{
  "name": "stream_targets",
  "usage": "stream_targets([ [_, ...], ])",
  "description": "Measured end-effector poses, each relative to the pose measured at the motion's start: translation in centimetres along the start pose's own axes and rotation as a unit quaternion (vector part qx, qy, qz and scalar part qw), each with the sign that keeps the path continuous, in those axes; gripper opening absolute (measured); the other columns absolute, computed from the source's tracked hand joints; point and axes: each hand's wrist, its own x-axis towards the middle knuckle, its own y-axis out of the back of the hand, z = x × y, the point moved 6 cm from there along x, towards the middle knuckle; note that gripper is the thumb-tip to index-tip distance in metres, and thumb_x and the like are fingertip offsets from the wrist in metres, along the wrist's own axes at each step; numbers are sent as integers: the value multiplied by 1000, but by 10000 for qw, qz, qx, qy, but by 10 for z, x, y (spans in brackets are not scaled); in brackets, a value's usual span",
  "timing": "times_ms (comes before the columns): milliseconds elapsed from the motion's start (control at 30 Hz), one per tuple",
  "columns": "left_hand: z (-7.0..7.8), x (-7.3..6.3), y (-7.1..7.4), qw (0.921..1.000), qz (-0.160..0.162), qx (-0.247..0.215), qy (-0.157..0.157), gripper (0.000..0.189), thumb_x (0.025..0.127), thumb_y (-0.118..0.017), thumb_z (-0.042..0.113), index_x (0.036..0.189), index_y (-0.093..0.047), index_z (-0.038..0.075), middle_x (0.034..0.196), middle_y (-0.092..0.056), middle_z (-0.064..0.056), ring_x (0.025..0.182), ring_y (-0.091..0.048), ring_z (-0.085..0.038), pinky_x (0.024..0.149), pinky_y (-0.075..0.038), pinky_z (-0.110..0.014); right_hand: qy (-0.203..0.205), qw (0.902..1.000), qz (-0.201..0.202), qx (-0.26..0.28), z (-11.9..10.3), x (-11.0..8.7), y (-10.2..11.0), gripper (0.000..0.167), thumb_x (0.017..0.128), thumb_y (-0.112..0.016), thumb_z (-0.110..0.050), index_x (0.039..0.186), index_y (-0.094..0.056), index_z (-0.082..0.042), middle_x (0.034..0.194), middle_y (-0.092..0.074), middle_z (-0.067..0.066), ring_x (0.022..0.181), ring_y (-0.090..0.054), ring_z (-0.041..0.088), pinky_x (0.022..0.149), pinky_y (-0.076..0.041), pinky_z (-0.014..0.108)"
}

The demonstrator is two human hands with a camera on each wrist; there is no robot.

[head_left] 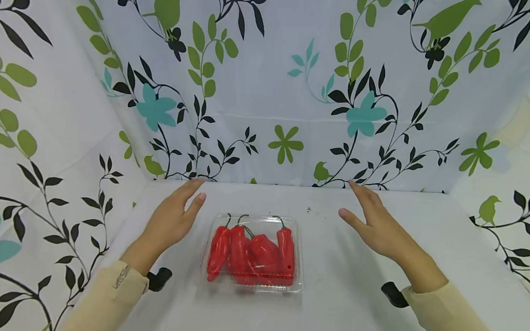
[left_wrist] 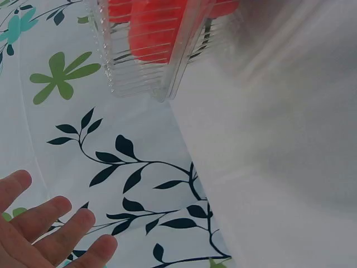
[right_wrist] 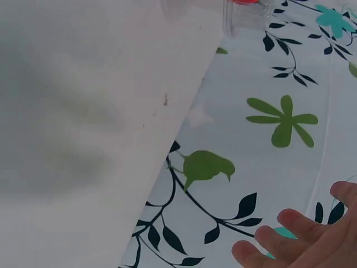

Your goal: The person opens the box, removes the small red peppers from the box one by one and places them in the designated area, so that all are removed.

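A clear plastic box sits on the white table, with several red peppers inside, their dark stems toward the far side. My left hand is held over the table to the left of the box, fingers extended and holding nothing. On the other side, farther from the box, my right hand is held the same way, thumb apart from straight fingers. In the left wrist view the box with red peppers shows at the top, apart from the left fingertips. The right fingertips appear at lower right in the right wrist view.
The white table spreads around the box. A patterned cloth with leaves, birds and flowers hangs behind it and along both sides. Small dark specks mark the table behind the box. Each wrist wears a black camera.
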Motion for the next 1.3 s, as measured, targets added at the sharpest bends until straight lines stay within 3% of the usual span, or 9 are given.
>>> stream_targets([
  [133,-5,-8,-3,9990,214,-386,85,56,109,-39,44,156,-42,14,157,-41,-16,144,-36,-39,112,-30,-59,228,9987,-93,440,-9,-3,-6,78,104,-49,-52,164,-5,-31,165,-13,20,148,-17,47,107,-21,75],
  [300,-14,-19,-9,9951,412,-819,372,51,109,-41,41,153,-47,16,150,-50,-17,130,-52,-42,102,-44,-58,434,9937,-129,1030,-18,-6,-12,73,105,-51,-47,163,-7,-36,162,-24,16,146,-27,43,108,-27,70],
  [567,-27,-32,-16,9846,696,-1469,648,47,109,-46,35,149,-53,12,140,-61,-12,129,-55,-35,99,-48,-52,614,9744,-308,2140,-33,-7,-22,69,108,-49,-33,162,-7,-39,156,-33,17,139,-41,45,106,-33,68],
  [733,-37,-37,-26,9753,536,-1890,1012,49,109,-45,37,149,-52,10,138,-62,-13,122,-61,-32,92,-53,-46,531,9590,-332,2765,-34,-8,-31,66,109,-46,-29,162,-8,-38,154,-36,20,133,-49,42,102,-44,59],
  [833,-42,-40,-34,9632,335,-2316,1324,50,109,-45,38,151,-49,10,139,-61,-13,120,-62,-31,88,-56,-39,326,9478,-330,3154,-34,-8,-36,63,110,-42,-32,163,-8,-33,151,-39,21,131,-51,42,99,-49,53],
  [933,-46,-44,-42,9463,178,-2805,1597,50,109,-46,38,152,-47,11,141,-59,-15,123,-60,-32,85,-57,-35,-23,9354,-334,3519,-32,-7,-42,64,109,-40,-38,164,-7,-30,151,-41,21,131,-52,41,97,-51,50],
  [1133,-50,-51,-54,9096,-27,-3582,2104,50,109,-45,37,152,-46,12,143,-56,-17,126,-58,-35,80,-58,-34,-662,8978,-334,4341,-26,-7,-55,70,107,-38,-52,163,-7,-25,150,-43,20,131,-52,40,96,-52,47],
  [1300,-51,-56,-62,8935,-106,-3852,2305,43,110,-44,32,148,-50,13,143,-57,-17,125,-59,-36,78,-59,-36,-1027,8709,-454,4785,-22,-12,-69,67,107,-37,-54,162,-16,-23,150,-42,20,133,-50,41,95,-52,47],
])
